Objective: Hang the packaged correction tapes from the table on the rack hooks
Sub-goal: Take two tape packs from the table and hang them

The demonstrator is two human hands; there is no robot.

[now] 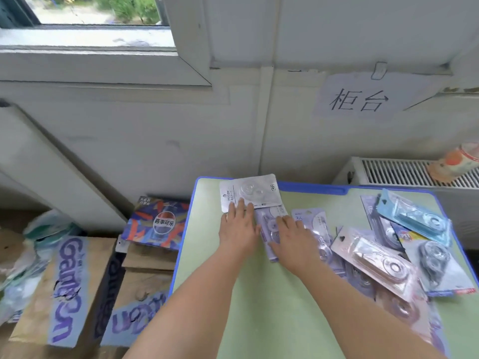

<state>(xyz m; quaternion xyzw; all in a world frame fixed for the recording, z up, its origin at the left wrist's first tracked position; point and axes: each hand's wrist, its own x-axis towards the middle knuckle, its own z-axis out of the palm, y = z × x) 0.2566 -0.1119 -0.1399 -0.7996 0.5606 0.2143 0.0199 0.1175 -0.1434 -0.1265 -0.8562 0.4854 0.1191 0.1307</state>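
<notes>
A green table with a blue rim (313, 187) carries several packaged correction tapes. My left hand (238, 229) lies flat with straight fingers on a grey-white pack (251, 191) at the table's far left corner. My right hand (293, 239) rests with spread fingers on a purple pack (269, 229) beside it. Further right lie a pink pack (375, 265), a light-blue pack (417, 218) and a pile of other packs. No rack or hooks are in view.
Cardboard boxes (64, 294) and a Pepsi carton (158, 224) stand on the floor left of the table. A white radiator (404, 172) with a bottle (456, 161) lying on it is behind the table at the right. The wall and a window sit ahead.
</notes>
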